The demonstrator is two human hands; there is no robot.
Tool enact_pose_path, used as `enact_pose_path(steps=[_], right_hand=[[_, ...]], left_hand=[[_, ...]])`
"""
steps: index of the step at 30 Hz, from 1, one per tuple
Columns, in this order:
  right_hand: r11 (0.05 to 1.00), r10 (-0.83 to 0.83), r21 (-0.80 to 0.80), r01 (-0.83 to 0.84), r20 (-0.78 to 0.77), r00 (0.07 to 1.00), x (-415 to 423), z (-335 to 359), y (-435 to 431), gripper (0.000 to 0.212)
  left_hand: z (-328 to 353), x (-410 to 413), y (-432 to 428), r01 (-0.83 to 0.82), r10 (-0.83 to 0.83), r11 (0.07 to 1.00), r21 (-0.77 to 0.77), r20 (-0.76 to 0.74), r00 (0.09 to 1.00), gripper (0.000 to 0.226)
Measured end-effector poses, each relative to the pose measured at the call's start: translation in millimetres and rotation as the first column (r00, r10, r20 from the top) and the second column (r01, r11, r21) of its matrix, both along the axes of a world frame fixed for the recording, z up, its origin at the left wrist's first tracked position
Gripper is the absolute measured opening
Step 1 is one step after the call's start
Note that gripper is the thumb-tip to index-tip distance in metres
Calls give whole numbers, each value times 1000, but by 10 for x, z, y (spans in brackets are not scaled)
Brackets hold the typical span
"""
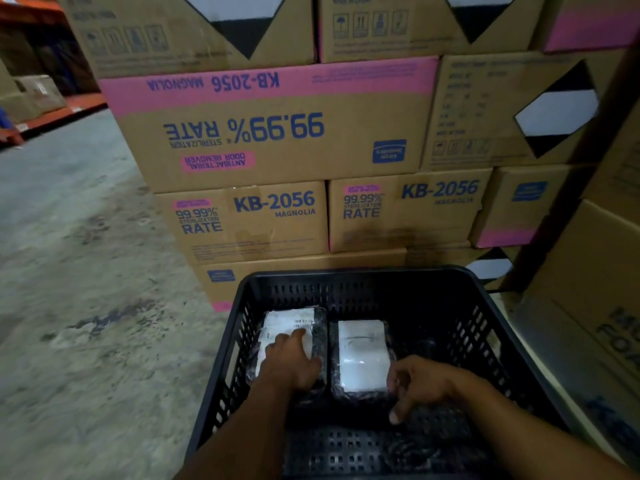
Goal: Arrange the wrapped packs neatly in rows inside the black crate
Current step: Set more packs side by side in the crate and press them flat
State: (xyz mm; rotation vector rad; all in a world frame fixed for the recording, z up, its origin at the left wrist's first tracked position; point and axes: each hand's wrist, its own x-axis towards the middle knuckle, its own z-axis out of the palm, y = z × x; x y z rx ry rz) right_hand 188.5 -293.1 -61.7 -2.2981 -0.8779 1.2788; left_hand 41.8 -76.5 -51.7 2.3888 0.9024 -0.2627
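A black slotted crate [360, 273] stands in front of me. Two dark wrapped packs with white labels lie side by side on its floor. My left hand [291, 362] rests flat on the near part of the left pack [292, 322], fingers spread over its label. The right pack [362, 355] lies just beside it. My right hand [415, 382] hovers at that pack's near right corner, fingers loosely curled, holding nothing. The crate's right half and near floor hold no packs.
Stacked cardboard cartons [277, 133] printed KB-2056 rise directly behind the crate. More cartons [588, 306] stand close on the right. Bare concrete floor [69, 271] stretches to the left, with orange shelving [52, 112] far back.
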Motion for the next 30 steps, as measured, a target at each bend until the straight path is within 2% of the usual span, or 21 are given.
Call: enact_pose_path(steps=[4, 8, 13, 15, 18, 20, 23, 27, 30], right_hand=[[989, 121, -76, -128, -94, 988, -200, -21, -125, 35], [999, 39, -27, -41, -68, 997, -273, -105, -203, 23], [993, -54, 113, 32, 196, 979, -166, -116, -171, 10], [994, -57, 106, 35, 212, 976, -143, -134, -191, 5], [1000, 20, -19, -17, 163, 986, -101, -133, -265, 53], [991, 104, -104, -84, 207, 973, -68, -146, -316, 76], [995, 71, -88, -49, 270, 960, -53, -170, -353, 72], [999, 44, -22, -40, 215, 976, 51, 89, -248, 61], [993, 6, 117, -19, 113, 994, 227, 486, -112, 54]], left_hand=[[83, 95, -172, 8, -7, 999, -36, 36, 999, 75], [125, 99, -216, 8, -6, 999, -43, 41, 999, 75], [146, 45, -230, -8, 11, 999, -43, 65, 998, 73], [140, 31, -218, -15, 18, 999, -50, 68, 998, 72], [121, 25, -207, -24, 28, 998, -53, 67, 997, 74], [117, 38, -222, -29, 33, 998, -60, 66, 997, 74], [126, 66, -261, -36, 41, 995, -89, 55, 998, 77], [128, 108, -291, -21, 33, 992, -126, 98, 995, 77], [171, 163, -304, -103, 177, 932, -347, 188, 966, 59]])
